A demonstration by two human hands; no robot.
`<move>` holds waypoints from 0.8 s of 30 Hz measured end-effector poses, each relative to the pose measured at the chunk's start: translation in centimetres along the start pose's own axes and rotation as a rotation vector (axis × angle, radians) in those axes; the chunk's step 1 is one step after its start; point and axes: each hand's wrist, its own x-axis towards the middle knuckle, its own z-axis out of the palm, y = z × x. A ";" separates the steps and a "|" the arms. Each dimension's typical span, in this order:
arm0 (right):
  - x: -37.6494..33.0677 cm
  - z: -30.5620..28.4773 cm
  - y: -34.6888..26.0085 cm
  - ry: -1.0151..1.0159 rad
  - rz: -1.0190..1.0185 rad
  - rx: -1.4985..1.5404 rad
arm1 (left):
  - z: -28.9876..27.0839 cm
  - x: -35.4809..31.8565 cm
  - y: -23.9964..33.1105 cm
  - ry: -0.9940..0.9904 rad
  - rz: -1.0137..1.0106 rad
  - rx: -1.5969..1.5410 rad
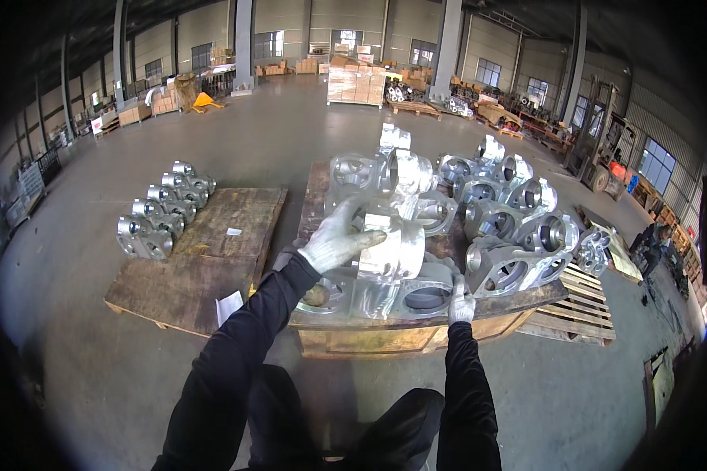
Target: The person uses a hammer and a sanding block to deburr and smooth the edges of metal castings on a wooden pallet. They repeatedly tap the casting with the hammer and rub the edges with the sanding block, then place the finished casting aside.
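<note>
In front of me a silver metal casting rests at the near edge of a wooden table. It has a raised cylindrical collar and ring-shaped openings at its base. My left hand, in a white glove, lies on the collar's left side, thumb across its face and fingers reaching behind. My right hand, also gloved, is closed around the right end of the casting's base; some of its fingers are hidden. Similar castings stand just beyond, and more castings crowd the table to the right.
On the left, a lower wooden platform carries a row of smaller castings and a white paper. A slatted pallet sits at the right. Farther off are a forklift, stacked boxes and a crouching person.
</note>
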 end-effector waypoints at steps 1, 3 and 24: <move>0.0 0.1 0.0 -0.011 0.001 0.039 | 0.0 0.9 0.0 -0.054 -0.002 -0.125; -0.1 0.0 -0.1 -0.008 0.003 0.022 | 0.1 2.4 -0.5 -0.139 -0.039 -0.350; 0.1 -0.7 2.7 -0.069 -0.003 -0.068 | 0.9 2.9 -0.3 -0.013 -0.050 -0.145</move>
